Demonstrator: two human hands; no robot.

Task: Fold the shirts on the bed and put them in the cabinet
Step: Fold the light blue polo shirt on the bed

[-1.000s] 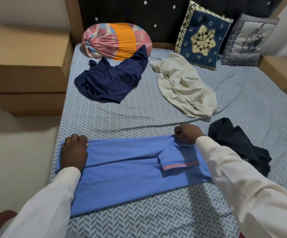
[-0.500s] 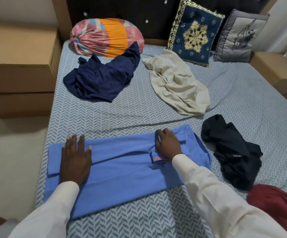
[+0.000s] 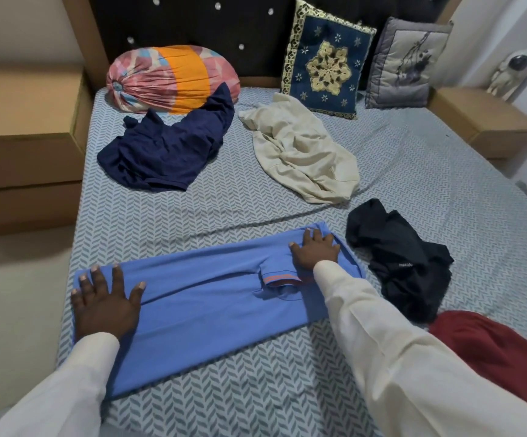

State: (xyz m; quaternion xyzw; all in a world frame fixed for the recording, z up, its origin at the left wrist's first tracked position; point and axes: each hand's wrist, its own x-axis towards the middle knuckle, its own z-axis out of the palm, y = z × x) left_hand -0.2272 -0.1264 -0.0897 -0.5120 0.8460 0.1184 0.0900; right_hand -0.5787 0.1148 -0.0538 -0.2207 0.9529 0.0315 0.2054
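Both hands lie flat, fingers spread, on the blue shirt on the bed: left hand at one end, right hand seemingly near the collar.

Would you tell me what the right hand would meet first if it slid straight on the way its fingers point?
Past the far edge of the blue shirt it presses, the right hand would cross bare bedsheet and probably meet the crumpled beige shirt first.

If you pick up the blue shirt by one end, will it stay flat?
Probably not: the blue shirt is thin folded cloth, so it would likely droop and unfold. It hugs the bed, so it seems light and soft.
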